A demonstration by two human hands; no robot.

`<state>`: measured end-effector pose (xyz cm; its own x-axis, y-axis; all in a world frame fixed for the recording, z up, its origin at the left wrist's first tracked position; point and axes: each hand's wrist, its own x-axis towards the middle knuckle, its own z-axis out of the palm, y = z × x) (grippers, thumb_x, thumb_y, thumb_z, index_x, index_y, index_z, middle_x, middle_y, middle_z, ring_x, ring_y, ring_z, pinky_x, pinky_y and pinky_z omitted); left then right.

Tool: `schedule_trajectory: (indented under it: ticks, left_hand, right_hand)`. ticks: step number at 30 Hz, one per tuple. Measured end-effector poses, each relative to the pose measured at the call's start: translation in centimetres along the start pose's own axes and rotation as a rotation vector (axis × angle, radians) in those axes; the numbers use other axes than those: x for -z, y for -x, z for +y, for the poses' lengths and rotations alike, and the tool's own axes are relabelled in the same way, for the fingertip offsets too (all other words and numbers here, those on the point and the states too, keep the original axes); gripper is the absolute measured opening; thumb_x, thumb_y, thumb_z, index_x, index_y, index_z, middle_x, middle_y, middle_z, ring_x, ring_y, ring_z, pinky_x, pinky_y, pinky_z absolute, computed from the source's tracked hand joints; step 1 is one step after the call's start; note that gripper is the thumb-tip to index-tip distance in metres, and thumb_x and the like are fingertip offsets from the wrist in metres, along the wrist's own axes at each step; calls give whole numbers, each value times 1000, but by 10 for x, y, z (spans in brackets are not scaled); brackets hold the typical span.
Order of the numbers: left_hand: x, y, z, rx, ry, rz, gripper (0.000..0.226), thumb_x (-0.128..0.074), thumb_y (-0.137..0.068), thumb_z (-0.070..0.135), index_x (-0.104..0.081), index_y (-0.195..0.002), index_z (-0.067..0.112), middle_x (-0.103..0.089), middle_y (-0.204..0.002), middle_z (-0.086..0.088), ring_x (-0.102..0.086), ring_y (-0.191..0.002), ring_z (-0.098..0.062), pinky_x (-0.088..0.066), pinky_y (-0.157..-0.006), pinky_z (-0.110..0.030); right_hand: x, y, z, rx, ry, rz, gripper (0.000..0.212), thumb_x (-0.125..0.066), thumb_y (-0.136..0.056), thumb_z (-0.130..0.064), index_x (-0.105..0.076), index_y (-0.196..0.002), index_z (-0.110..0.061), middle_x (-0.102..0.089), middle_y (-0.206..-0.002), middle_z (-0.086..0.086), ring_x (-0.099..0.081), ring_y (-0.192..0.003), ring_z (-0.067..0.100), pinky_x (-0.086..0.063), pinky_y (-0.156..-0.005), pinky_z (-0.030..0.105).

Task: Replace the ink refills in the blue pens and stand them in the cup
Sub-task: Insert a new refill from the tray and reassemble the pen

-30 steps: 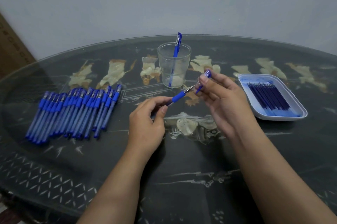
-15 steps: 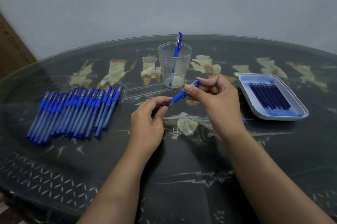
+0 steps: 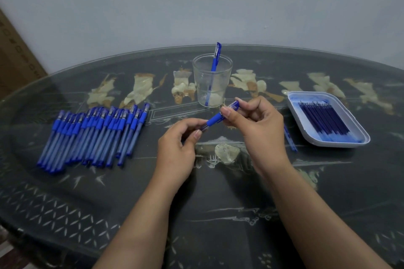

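Pen [image 3: 215, 118] sits at mid-worktop [image 3: 218, 203], the left grip [image 3: 177, 144] pinching its lower end and the right grip [image 3: 260, 128] pinching its upper end. At twelve o'clock the cup [image 3: 201, 84] holds one leaning pen [image 3: 215, 60]. Spare pens [image 3: 94, 135] lie at nine o'clock and the refill tray [image 3: 310, 140] at three.

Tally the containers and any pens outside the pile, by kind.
Cup: 1
Tray: 1
Pen standing in the cup: 1
Pen being held: 1
Thin blue piece beside the right hand, pen or refill unclear: 1
Total: 5
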<state>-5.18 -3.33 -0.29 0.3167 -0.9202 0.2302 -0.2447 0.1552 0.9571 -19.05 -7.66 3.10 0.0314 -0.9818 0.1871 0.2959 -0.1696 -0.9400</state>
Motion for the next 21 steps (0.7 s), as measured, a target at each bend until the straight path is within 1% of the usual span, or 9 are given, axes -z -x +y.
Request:
schedule_trajectory:
  ticks: [3,6,9,11,13,15,16,18,21]
  left_hand:
    - [-1,-2,-2,-15,-4,19,41,-57,-91,-5,-69,-94,34,-72,-97,8,-66,-99,-5,-49,-87,-20]
    - [-2,-3,-2,-47,-6,48,42,-58,-91,-2,-68,-95,39,-72,-98,10,-67,-99,-7,-51,-91,-29]
    - [2,-2,4,-97,-72,81,35,-62,-92,7,-66,-105,39,-70,-105,13,-64,-102,-2,-50,-92,-24]
    - [9,-2,7,-91,-218,100,31,-63,-92,20,-63,-119,35,-65,-117,17,-58,-111,2,-44,-99,-22]
    - [17,-2,6,-30,-429,122,38,-59,-94,30,-55,-132,31,-56,-125,19,-49,-122,-3,-38,-107,-30]
    - [22,-3,2,0,-654,117,42,-55,-96,30,-50,-138,26,-54,-132,12,-45,-128,-11,-32,-113,-38]
    - [21,-3,0,8,-763,92,43,-53,-97,30,-49,-139,24,-53,-137,8,-43,-130,-14,-28,-115,-40]
    - [19,-3,-3,34,-919,20,45,-46,-98,35,-45,-142,25,-45,-146,6,-36,-137,-14,-20,-118,-40]
    - [17,-3,-3,71,-996,-41,46,-35,-101,41,-37,-146,30,-30,-156,10,-21,-144,-10,-9,-120,-37]
  right_hand:
    - [-4,1,5,19,8,6,25,-72,-79,6,-54,-83,-9,-69,-78,0,-70,-76,14,-57,-71,25]
    - [-11,1,8,57,122,-46,35,-70,-83,6,-53,-99,-19,-67,-93,2,-71,-80,16,-59,-78,34]
    - [-20,-7,-3,102,169,-62,41,-68,-82,9,-52,-101,-24,-65,-94,4,-70,-80,19,-60,-76,36]
    - [-21,-20,-20,126,145,-2,41,-66,-83,10,-52,-100,-24,-65,-95,6,-70,-79,19,-60,-73,34]
    - [-17,-39,-39,199,124,143,42,-66,-83,8,-53,-101,-27,-65,-94,4,-70,-76,18,-60,-73,37]
    - [-12,-60,-54,301,173,290,41,-69,-82,0,-53,-104,-30,-66,-91,1,-70,-75,19,-60,-76,43]
    - [-12,-69,-59,337,204,330,40,-69,-82,-3,-52,-106,-30,-66,-90,0,-70,-74,18,-59,-77,44]
    - [-16,-82,-62,365,238,347,40,-68,-84,-4,-52,-111,-29,-67,-88,-4,-70,-72,16,-58,-79,43]
    - [-21,-92,-61,375,228,327,39,-66,-85,-2,-53,-113,-26,-67,-89,-3,-69,-72,17,-60,-76,39]
